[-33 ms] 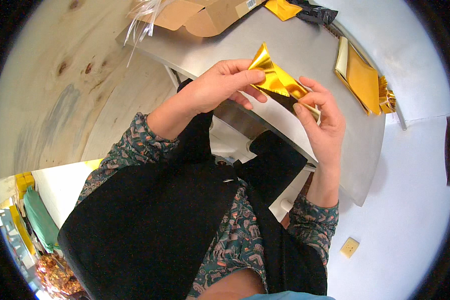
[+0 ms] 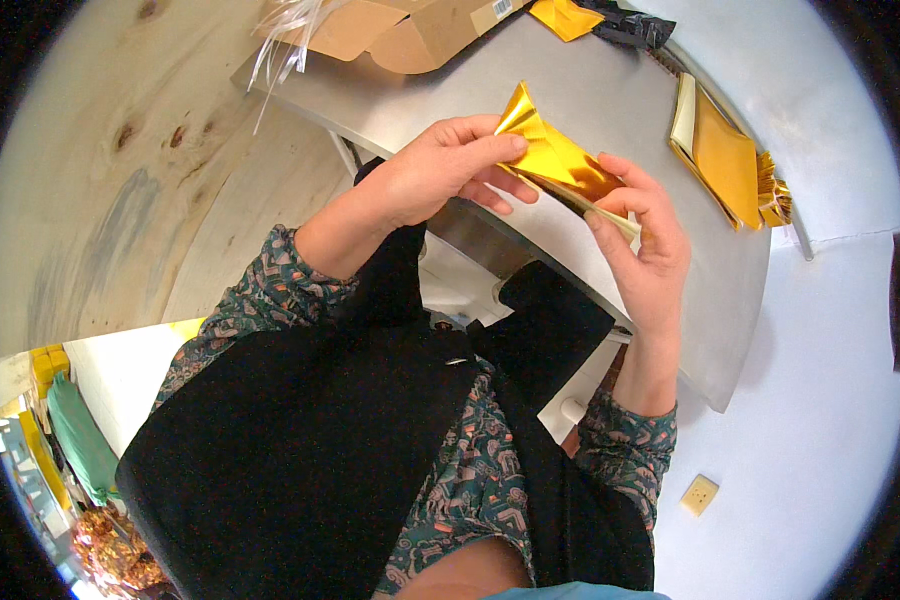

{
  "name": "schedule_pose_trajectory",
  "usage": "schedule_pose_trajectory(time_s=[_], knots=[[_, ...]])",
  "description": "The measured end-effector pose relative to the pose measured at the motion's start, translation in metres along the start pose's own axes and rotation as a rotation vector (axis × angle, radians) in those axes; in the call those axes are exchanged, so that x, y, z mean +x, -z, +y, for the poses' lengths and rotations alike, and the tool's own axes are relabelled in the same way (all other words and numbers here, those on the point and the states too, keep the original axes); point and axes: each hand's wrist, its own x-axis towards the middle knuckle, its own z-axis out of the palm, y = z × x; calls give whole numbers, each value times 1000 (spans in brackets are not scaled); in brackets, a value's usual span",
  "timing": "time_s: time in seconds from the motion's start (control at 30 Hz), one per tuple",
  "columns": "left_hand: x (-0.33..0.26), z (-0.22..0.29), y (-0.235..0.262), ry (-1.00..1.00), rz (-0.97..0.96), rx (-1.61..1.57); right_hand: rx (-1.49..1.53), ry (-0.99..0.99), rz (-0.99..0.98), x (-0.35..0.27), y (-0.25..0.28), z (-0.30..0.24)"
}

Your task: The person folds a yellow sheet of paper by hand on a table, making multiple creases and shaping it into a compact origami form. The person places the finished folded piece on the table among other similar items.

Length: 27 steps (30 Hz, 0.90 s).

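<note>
A shiny gold foil sheet (image 2: 558, 160) with a pale underside stretches between my hands above the grey table's near edge. My left hand (image 2: 453, 165) is closed on its left end, thumb on top, with the lower fingers loosely curled beneath. One corner of the foil sticks up past that thumb. At the other end my right hand (image 2: 643, 222) pinches the foil between thumb and fingers. The sheet is creased and bent along its length, and a pale strip shows along its lower edge. Some of my left fingertips are hidden behind it.
At the far side of the grey table (image 2: 450, 95) lies an open cardboard box (image 2: 410, 35) with white ribbon strips (image 2: 295, 35). Gold sheets (image 2: 725, 150) and a fringed gold bundle (image 2: 773, 195) lie to the right. A gold piece (image 2: 567, 17) rests by black plastic (image 2: 635, 27).
The foil has opened out between my hands, showing a broader gold face and a longer pale lower edge. My left hand has shifted very slightly left.
</note>
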Motion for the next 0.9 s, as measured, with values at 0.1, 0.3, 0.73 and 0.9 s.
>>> schedule_pose_trajectory(time_s=[0.1, 0.3, 0.73, 0.9], knots=[[2, 0, 1, 32, 9, 0, -102, 138, -48, -2, -1, -3], [1, -3, 1, -95, -65, 203, -110, 145, -2, -3, 0, -3], [-1, 0, -11, -180, -105, 261, 436, -420, 6, -8, -5, 12], [4, -26, -35, -317, 43, 34, 488, -420, 144, -12, -24, 5]])
